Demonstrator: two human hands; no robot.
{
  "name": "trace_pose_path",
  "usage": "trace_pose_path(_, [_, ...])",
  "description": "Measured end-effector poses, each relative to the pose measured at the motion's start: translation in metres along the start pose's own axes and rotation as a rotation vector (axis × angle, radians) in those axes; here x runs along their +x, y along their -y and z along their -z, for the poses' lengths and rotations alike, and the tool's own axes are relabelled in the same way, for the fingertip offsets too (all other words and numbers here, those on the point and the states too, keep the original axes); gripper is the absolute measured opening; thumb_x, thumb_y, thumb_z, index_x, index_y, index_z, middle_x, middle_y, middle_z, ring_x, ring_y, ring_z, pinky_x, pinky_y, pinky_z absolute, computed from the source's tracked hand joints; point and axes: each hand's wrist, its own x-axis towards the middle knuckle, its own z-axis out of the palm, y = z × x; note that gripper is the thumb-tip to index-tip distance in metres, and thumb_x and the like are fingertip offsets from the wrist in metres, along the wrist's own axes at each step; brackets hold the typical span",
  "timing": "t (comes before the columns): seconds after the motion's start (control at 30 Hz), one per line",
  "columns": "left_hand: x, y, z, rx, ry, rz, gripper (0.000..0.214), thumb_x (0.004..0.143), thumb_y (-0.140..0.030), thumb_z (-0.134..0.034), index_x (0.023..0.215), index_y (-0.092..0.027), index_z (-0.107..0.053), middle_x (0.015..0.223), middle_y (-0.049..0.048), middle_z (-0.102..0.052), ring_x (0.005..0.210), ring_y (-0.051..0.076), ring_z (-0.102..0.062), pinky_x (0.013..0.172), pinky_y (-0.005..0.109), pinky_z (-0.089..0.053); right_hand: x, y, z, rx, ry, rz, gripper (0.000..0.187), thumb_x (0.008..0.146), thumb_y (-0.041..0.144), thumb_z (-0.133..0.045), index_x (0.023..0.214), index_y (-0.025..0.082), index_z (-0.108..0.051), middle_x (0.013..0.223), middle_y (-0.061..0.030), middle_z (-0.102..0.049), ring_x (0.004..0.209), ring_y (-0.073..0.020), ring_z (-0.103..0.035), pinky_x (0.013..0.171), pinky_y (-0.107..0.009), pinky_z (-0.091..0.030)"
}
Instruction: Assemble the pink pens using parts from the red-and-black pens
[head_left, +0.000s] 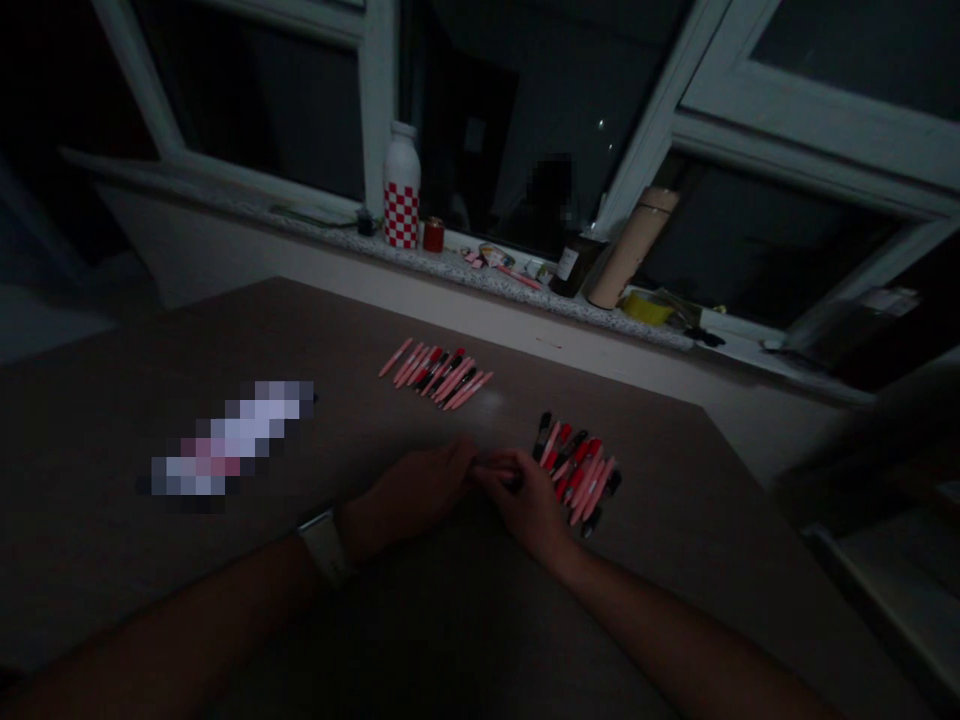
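Observation:
My left hand and my right hand meet near the middle of the brown table. Both grip a slim pink pen, which is partly hidden by my fingers. Just right of my right hand lies a bunch of pink, red and black pens, close to my fingers. A second fanned row of pink and dark pens lies farther ahead. A white band circles my left wrist.
A pixelated, blurred object lies at the table's left. Behind the table runs a speckled stone windowsill, holding a red-checked white bottle, a dark jar, a tan tube and small items.

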Motion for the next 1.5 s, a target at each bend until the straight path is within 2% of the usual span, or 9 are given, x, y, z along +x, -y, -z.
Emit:
trace_pose_path(0.2, [0.001,0.001,0.002,0.045,0.045,-0.021,0.020,0.100,-0.026,-0.038,0.109,-0.018,-0.054,0.104,0.0099,-0.061,0.072,0.020,-0.064,0.057,0.030,-0.046,0.002,-0.006,0.001,-0.057,-0.004,-0.031,0.028,0.086,0.048,-0.064,0.082,0.020,-0.065,0.074,-0.0025,-0.068,0.070,-0.0194,-0.065,0.063,-0.028,-0.048])
trace_pose_path(0.47, [0.000,0.001,0.006,-0.113,-0.002,-0.007,0.024,0.100,-0.035,-0.041,0.115,-0.019,-0.051,0.110,0.0089,-0.063,0.086,0.022,-0.065,0.068,0.030,-0.048,0.001,-0.002,0.002,-0.084,0.011,-0.054,0.033,0.089,0.051,-0.058,0.080,0.020,-0.063,0.070,-0.0011,-0.064,0.064,-0.0168,-0.059,0.057,-0.027,-0.042])
trace_pose_path(0.6, [0.000,0.003,0.005,-0.076,0.039,0.012,0.023,0.101,-0.031,-0.038,0.110,-0.018,-0.055,0.107,0.0090,-0.063,0.076,0.020,-0.064,0.062,0.029,-0.046,0.001,0.001,0.001,-0.060,-0.021,-0.035,0.029,0.088,0.049,-0.060,0.087,0.020,-0.062,0.073,-0.0008,-0.065,0.066,-0.0168,-0.059,0.059,-0.027,-0.042])
trace_pose_path(0.7, [0.000,0.004,0.006,-0.070,0.032,-0.042,0.025,0.101,-0.025,-0.036,0.109,-0.019,-0.059,0.109,0.0084,-0.062,0.081,0.019,-0.063,0.069,0.030,-0.048,0.002,0.003,0.001,-0.042,-0.030,-0.024,0.029,0.090,0.048,-0.058,0.086,0.020,-0.063,0.073,-0.0009,-0.064,0.067,-0.0167,-0.058,0.060,-0.027,-0.043])
trace_pose_path(0.83, [0.000,0.003,0.008,-0.170,0.014,-0.042,0.026,0.100,-0.037,-0.042,0.114,-0.019,-0.055,0.109,0.0075,-0.063,0.087,0.020,-0.064,0.074,0.031,-0.049,0.002,0.003,0.001,-0.077,-0.025,-0.040,0.034,0.090,0.049,-0.055,0.078,0.019,-0.063,0.065,0.0001,-0.059,0.062,-0.0161,-0.054,0.057,-0.026,-0.040])
trace_pose_path(1.07, [0.002,0.008,0.003,-0.117,0.068,-0.018,0.032,0.104,-0.035,-0.029,0.108,-0.019,-0.056,0.105,0.0078,-0.063,0.083,0.020,-0.064,0.070,0.030,-0.048,0.002,-0.001,0.001,-0.016,-0.041,-0.050,0.032,0.088,0.050,-0.060,0.084,0.019,-0.062,0.072,0.0002,-0.063,0.066,-0.0149,-0.056,0.060,-0.025,-0.041])
trace_pose_path(1.27, [0.000,0.006,0.006,-0.189,0.054,-0.024,0.027,0.101,-0.039,-0.040,0.114,-0.020,-0.053,0.110,0.0075,-0.063,0.088,0.021,-0.064,0.074,0.030,-0.048,0.003,-0.005,0.000,-0.045,-0.044,-0.053,0.034,0.090,0.050,-0.057,0.082,0.018,-0.062,0.071,0.0001,-0.061,0.066,-0.0151,-0.055,0.060,-0.026,-0.041])
trace_pose_path(1.4, [0.002,0.010,0.001,-0.163,0.071,-0.031,0.028,0.103,-0.034,-0.034,0.108,-0.019,-0.057,0.104,0.0079,-0.064,0.085,0.020,-0.064,0.073,0.030,-0.048,0.003,-0.006,0.000,0.063,-0.031,-0.035,0.029,0.088,0.047,-0.061,0.095,0.019,-0.060,0.076,0.0000,-0.064,0.068,-0.0152,-0.058,0.062,-0.026,-0.043])
trace_pose_path(1.5, [0.002,0.012,-0.001,-0.185,0.052,-0.048,0.033,0.104,-0.035,-0.031,0.104,-0.018,-0.060,0.101,0.0076,-0.064,0.087,0.020,-0.063,0.076,0.031,-0.048,0.002,-0.005,-0.001,0.066,-0.021,-0.037,0.027,0.087,0.046,-0.063,0.093,0.019,-0.061,0.075,0.0004,-0.062,0.066,-0.0147,-0.057,0.059,-0.025,-0.042])
